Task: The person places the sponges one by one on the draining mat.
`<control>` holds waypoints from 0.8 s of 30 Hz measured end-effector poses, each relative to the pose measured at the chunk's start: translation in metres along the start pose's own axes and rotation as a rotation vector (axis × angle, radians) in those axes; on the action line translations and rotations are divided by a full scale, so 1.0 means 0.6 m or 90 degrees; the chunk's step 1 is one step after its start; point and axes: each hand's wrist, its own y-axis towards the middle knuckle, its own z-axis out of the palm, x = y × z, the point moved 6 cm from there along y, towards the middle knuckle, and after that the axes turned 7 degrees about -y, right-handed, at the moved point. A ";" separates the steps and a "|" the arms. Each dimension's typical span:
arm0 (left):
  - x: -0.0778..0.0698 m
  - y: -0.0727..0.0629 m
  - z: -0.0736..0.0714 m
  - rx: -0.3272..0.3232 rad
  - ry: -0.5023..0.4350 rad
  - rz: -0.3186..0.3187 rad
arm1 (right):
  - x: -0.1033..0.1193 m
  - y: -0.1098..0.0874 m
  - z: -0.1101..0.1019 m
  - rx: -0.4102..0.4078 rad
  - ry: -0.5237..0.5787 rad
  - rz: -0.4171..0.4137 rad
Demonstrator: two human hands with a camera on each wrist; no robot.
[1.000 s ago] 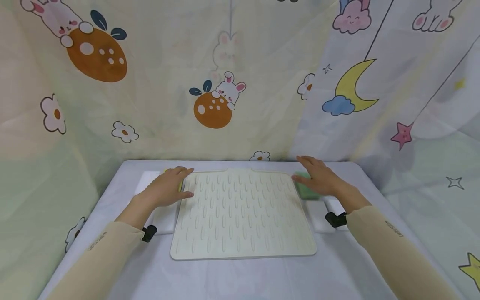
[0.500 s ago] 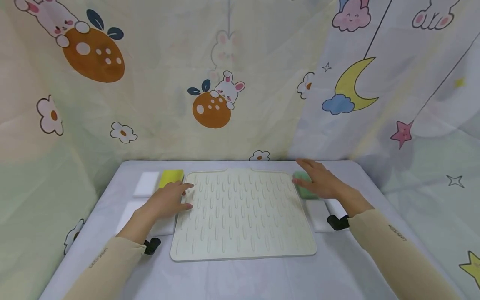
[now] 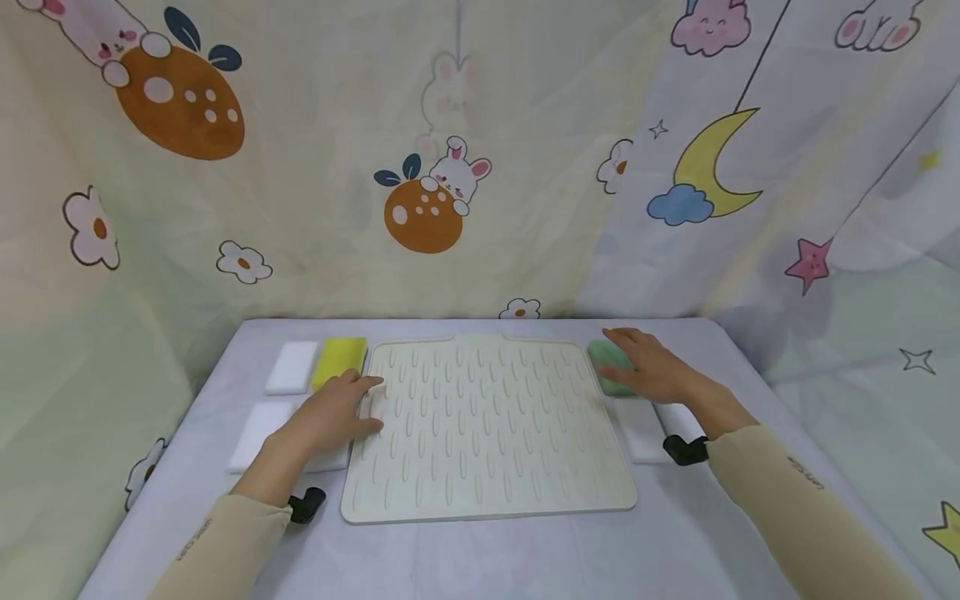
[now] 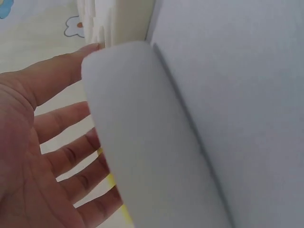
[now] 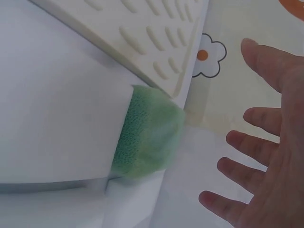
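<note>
A cream ridged mat lies flat in the middle of the table. At its left edge is my left hand, thumb and fingers spread apart, fingertips overlapping the mat's border in the head view. The left wrist view shows that palm beside a white sponge-like block, nothing in its grasp. My right hand hovers over the right side with fingers apart, overlapping a green sponge. In the right wrist view its fingers are spread, away from the green sponge, holding nothing.
Left of the mat lie a yellow sponge, a white block and more white blocks partly behind the left arm. White blocks also sit to the right, partly behind the right wrist. A printed cloth hangs behind the table.
My left hand has drawn back toward me along the mat's left edge, uncovering the yellow sponge and white blocks. My right hand has shifted slightly right and nearer. The mat has stayed in place.
</note>
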 end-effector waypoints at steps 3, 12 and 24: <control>0.004 -0.003 0.002 0.001 -0.016 -0.009 | -0.006 0.000 0.003 0.009 0.006 0.008; 0.005 -0.011 0.004 0.002 -0.039 0.002 | -0.020 -0.002 0.011 0.019 0.027 0.008; 0.011 -0.019 0.015 0.006 -0.004 0.020 | -0.035 0.012 0.025 0.023 0.047 0.016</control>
